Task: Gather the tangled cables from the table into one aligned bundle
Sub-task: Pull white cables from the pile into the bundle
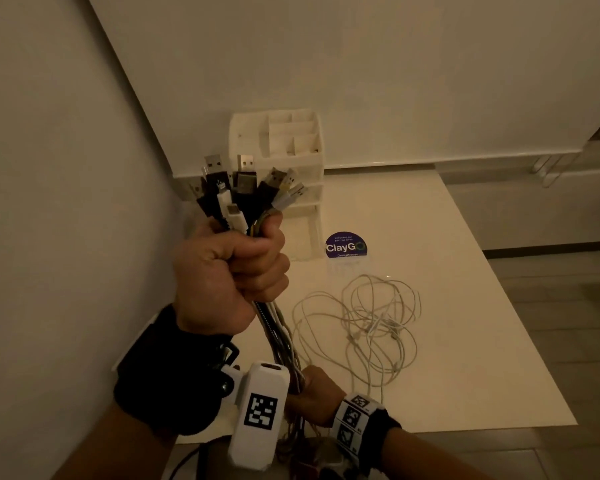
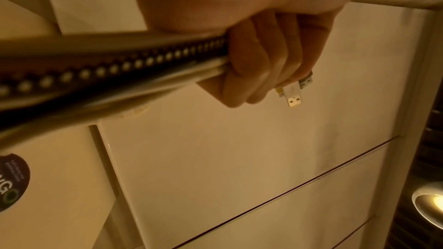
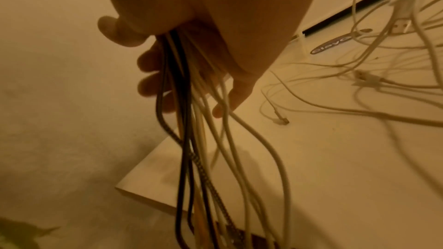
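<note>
Gripping the light, limp cable bundle [image 1: 274,327] just below its plugs, the left hand [image 1: 229,271] was fisted, the right hand [image 1: 312,393] curled lower, loose cables [image 1: 371,323] at three o'clock on the table [image 1: 465,306].

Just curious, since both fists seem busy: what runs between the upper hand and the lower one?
In the head view, the cable bundle runs taut from the left hand down to the right hand; nothing else lies between them.
</note>
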`<state>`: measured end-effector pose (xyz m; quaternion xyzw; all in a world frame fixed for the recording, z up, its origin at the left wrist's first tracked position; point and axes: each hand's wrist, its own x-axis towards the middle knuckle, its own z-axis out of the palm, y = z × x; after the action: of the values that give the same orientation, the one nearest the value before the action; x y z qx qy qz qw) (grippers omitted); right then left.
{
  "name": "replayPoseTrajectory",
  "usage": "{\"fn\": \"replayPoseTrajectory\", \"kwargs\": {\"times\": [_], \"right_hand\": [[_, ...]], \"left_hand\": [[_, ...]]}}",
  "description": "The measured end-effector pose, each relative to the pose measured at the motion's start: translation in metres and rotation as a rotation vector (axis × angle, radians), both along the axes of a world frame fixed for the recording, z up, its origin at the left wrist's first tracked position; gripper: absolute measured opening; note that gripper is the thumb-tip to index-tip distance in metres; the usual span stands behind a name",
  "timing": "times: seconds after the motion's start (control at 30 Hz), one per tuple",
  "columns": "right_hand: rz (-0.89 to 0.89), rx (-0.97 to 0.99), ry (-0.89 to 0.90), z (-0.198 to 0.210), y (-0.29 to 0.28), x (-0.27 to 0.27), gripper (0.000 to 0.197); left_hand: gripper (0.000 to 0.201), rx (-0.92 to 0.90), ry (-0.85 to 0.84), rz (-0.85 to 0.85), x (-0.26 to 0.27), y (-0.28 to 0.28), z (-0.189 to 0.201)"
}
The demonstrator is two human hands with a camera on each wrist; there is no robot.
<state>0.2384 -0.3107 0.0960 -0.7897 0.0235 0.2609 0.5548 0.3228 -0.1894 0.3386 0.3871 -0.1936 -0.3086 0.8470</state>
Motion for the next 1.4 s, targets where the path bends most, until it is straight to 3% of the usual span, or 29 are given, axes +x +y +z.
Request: {"fn": "replayPoseTrajectory", "kwargs": {"times": [0.17, 0.27, 0.3, 0.4, 0.5, 0.63, 0.73, 0.83, 0.9, 0.97, 1.03, 1.1, 1.2, 1.27, 1.3, 1.4], "right_hand": [[0.027, -0.169, 0.06, -0.021, 0.004, -0.004, 0.047], [0.208, -0.183, -0.002, -0.002, -0.013, -0.005, 0.031], [0.288, -0.2, -0.012, 0.003, -0.025, -0.003, 0.034], [0.442, -0.328, 0.045, 0.012, -0.069, 0.014, 0.069], [0.529, -0.648, -0.151, 0.004, -0.087, 0.042, 0.059], [0.725, -0.944, -0.483, -0.018, -0.06, 0.068, 0.044], [0.8, -1.066, -0.63, -0.034, -0.037, 0.077, 0.035], [0.845, -1.133, -0.653, -0.046, -0.032, 0.083, 0.029], [0.76, -1.116, -0.751, -0.041, -0.034, 0.086, 0.018], [0.51, -1.01, -0.817, -0.038, -0.045, 0.09, 0.03], [0.119, -0.679, -0.84, -0.028, -0.056, 0.094, 0.037], [-0.287, -0.297, -0.739, 0.006, -0.064, 0.1, 0.028], [-0.635, 0.133, -0.529, 0.074, -0.075, 0.108, 0.026], [-0.689, 0.445, -0.45, 0.124, -0.077, 0.109, 0.027], [-0.653, 0.49, -0.449, 0.145, -0.077, 0.108, 0.027], [-0.478, 0.293, -0.566, 0.187, -0.078, 0.098, 0.028]], "left_hand": [[0.022, 0.063, 0.022, 0.08, 0.008, 0.003, -0.009], [0.024, 0.096, 0.02, 0.097, 0.01, 0.012, -0.012], [0.024, 0.107, 0.018, 0.097, 0.01, 0.016, -0.013], [0.024, 0.126, 0.019, 0.122, 0.008, 0.025, -0.016], [0.022, 0.144, 0.044, 0.186, 0.005, 0.025, -0.022], [0.005, 0.165, 0.074, 0.311, 0.002, 0.021, -0.031], [0.023, 0.176, 0.123, 0.336, 0.002, 0.021, -0.036], [0.024, 0.218, 0.119, 0.409, 0.003, 0.021, -0.04], [0.029, 0.231, 0.109, 0.437, 0.005, 0.02, -0.042], [0.035, 0.245, 0.099, 0.446, 0.007, 0.018, -0.046], [0.041, 0.266, 0.09, 0.464, 0.009, 0.013, -0.05], [0.045, 0.299, 0.075, 0.481, 0.012, 0.004, -0.053], [0.047, 0.346, 0.043, 0.48, 0.02, -0.013, -0.053], [0.05, 0.368, 0.013, 0.478, 0.026, -0.027, -0.052], [0.051, 0.372, 0.004, 0.476, 0.029, -0.035, -0.051], [0.051, 0.352, -0.018, 0.446, 0.035, -0.056, -0.048]]}}
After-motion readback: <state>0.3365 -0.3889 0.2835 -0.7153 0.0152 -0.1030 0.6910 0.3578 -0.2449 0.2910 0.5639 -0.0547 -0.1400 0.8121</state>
